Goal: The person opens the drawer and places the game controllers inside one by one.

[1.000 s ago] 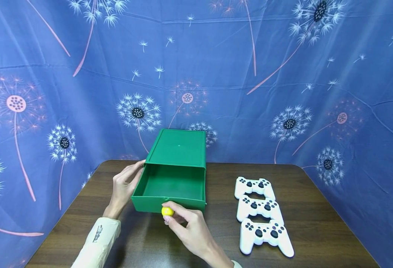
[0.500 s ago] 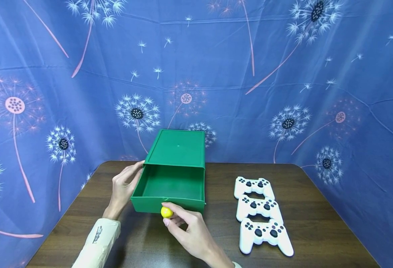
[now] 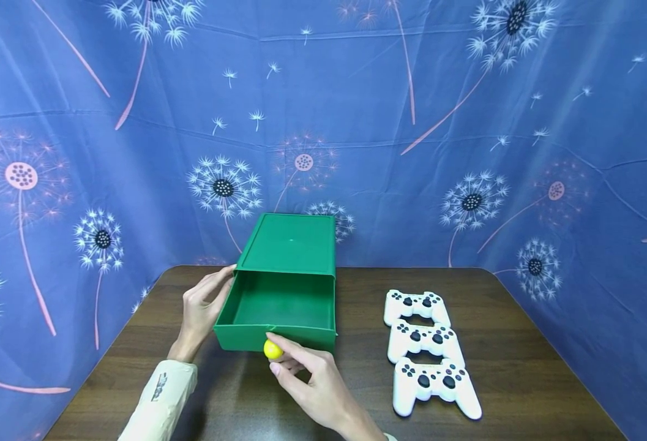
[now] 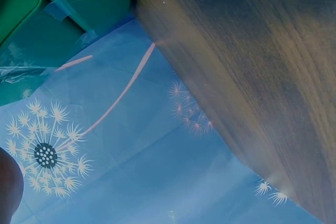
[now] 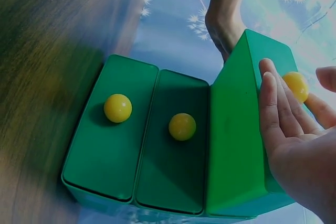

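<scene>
A green cabinet (image 3: 290,245) stands on the table with its top drawer (image 3: 284,300) pulled out; the drawer's visible floor is bare. At the drawer's yellow round knob (image 3: 273,349) is my right hand (image 3: 317,380), index finger over it and thumb just below. The right wrist view shows this knob (image 5: 296,86) between the fingers, thumb tip slightly off it, other fingers extended along the drawer front. Two lower drawers sit closed, with yellow knobs (image 5: 117,108). My left hand (image 3: 199,312) rests its fingers against the cabinet's left side.
Three white game controllers (image 3: 437,381) lie in a column on the brown wooden table (image 3: 516,367), right of the cabinet. A blue cloth (image 3: 389,202) with dandelion prints hangs behind. Clear tape (image 4: 60,9) sticks to the cabinet's side.
My right thumb has eased slightly down from the knob. The drawer and my left hand keep their places; the whole view has shifted slightly as the head turned.
</scene>
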`<state>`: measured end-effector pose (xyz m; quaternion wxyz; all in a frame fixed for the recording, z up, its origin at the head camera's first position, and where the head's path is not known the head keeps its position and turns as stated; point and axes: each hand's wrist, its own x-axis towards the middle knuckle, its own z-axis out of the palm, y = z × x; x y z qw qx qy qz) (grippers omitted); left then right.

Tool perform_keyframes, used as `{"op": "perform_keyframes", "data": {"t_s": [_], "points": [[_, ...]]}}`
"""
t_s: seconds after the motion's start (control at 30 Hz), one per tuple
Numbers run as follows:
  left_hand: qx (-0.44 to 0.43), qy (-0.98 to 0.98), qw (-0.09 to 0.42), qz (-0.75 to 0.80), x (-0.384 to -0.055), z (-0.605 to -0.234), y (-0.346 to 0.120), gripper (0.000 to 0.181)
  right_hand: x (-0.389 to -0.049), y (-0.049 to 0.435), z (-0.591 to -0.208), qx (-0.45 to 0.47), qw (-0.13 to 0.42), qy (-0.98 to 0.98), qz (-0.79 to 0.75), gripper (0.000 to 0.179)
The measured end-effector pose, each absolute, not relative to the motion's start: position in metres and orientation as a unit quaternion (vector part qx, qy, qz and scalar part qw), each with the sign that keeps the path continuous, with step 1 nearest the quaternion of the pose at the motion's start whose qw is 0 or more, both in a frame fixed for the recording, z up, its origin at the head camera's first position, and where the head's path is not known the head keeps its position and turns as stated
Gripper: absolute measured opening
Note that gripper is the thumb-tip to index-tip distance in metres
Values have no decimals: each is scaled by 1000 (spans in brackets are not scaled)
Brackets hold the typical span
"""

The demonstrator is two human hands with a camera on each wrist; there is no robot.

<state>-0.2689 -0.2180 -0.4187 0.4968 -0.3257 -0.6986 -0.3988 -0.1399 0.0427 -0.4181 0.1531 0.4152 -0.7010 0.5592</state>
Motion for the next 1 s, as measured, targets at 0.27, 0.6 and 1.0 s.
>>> {"op": "perform_keyframes", "data": {"t_s": [0.27,0.6,1.0], "points": [[-322,-699,497,-400,-269,-421,-218,54,-138,48,-420,450,205,-676,547,41],[-317,-698,498,-404,-269,-421,-219,53,-136,65,-426,455,272,-659,534,41],[-321,-697,499,-403,-270,-419,-218,52,-131,86,-433,435,294,-670,524,39]]}}
